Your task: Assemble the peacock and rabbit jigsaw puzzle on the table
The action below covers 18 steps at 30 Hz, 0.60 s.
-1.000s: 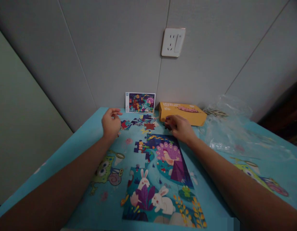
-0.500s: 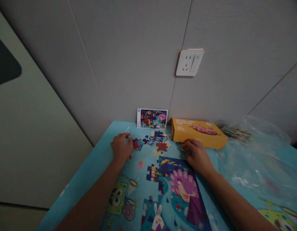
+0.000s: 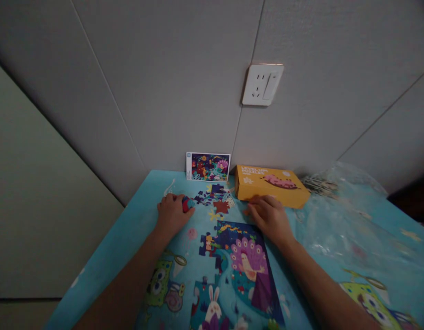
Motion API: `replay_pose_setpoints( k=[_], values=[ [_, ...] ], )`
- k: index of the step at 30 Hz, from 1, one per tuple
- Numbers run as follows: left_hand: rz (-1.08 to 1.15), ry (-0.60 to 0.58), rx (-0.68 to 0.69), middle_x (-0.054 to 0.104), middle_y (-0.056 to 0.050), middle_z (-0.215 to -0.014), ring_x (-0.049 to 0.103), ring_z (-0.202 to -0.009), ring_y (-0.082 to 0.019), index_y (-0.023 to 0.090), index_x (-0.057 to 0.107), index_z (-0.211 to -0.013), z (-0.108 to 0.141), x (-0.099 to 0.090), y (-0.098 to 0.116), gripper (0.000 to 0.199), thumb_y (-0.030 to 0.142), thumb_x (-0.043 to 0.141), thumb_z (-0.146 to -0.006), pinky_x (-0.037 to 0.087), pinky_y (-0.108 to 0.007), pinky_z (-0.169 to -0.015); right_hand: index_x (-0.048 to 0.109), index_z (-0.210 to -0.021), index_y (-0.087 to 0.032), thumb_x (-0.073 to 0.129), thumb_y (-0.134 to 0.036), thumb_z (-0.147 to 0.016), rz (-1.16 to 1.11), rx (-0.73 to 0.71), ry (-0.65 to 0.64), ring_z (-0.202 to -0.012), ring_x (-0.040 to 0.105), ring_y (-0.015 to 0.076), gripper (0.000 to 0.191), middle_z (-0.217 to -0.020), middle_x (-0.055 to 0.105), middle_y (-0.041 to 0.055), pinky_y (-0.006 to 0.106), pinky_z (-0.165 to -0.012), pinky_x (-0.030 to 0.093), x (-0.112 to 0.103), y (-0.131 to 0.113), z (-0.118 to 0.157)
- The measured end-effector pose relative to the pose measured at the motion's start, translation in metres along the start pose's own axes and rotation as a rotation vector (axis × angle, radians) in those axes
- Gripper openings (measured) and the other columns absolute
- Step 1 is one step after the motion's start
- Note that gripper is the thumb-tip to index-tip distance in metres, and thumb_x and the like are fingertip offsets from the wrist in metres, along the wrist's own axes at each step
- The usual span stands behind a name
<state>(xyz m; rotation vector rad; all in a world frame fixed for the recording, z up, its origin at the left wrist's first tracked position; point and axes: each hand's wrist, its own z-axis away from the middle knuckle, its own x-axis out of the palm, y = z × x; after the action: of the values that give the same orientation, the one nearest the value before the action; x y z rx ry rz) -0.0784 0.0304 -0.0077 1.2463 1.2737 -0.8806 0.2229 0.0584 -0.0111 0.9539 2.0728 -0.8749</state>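
Note:
My left hand (image 3: 173,214) is closed on a red and blue puzzle piece (image 3: 187,204) at the left of the loose pieces. My right hand (image 3: 269,218) rests in front of the yellow box (image 3: 272,184), its fingers curled; what they hold, if anything, is too small to tell. Between my hands lie loose puzzle pieces (image 3: 221,206), one of them dark red. Nearer to me is a partly joined puzzle (image 3: 248,263) with a pink peacock and a white rabbit. A picture card (image 3: 208,167) leans against the wall behind the pieces.
A crumpled clear plastic bag (image 3: 349,229) spreads over the right side of the blue patterned table cover (image 3: 112,252). A bundle of thin sticks (image 3: 320,186) lies beside the box. A socket plate (image 3: 263,85) is on the grey wall.
My left hand has closed on the red and blue piece. My right hand's fingers have shifted a little, and the piece seen at them before no longer shows clearly. The view has swung slightly right.

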Motion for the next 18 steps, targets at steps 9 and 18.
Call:
replay_pose_setpoints(
  k=[9,18],
  values=[
    [0.024,0.03,0.075,0.062,-0.02,-0.108,0.058,-0.103,-0.032,0.004,0.061,-0.124,-0.005,0.003,0.002,0.058,0.041,0.06,-0.079,0.043,-0.04,-0.097,0.065,-0.082,-0.017,0.048,-0.022,-0.092,-0.147,-0.148,-0.012,-0.077,0.058,0.0188,0.02,-0.077,0.063,0.0075,0.032,-0.073,0.045,-0.022,-0.046,0.002],
    [0.358,0.291,0.318,0.052,-0.014,-0.122,0.055,-0.113,-0.027,0.011,0.054,-0.129,0.005,0.006,0.006,0.055,0.03,0.061,-0.078,0.046,-0.039,-0.101,0.057,-0.117,-0.019,0.058,-0.035,-0.088,-0.568,0.213,-0.266,-0.073,0.061,0.015,0.033,-0.093,0.066,0.0042,0.028,-0.068,0.047,-0.011,-0.088,0.025]
  ],
)
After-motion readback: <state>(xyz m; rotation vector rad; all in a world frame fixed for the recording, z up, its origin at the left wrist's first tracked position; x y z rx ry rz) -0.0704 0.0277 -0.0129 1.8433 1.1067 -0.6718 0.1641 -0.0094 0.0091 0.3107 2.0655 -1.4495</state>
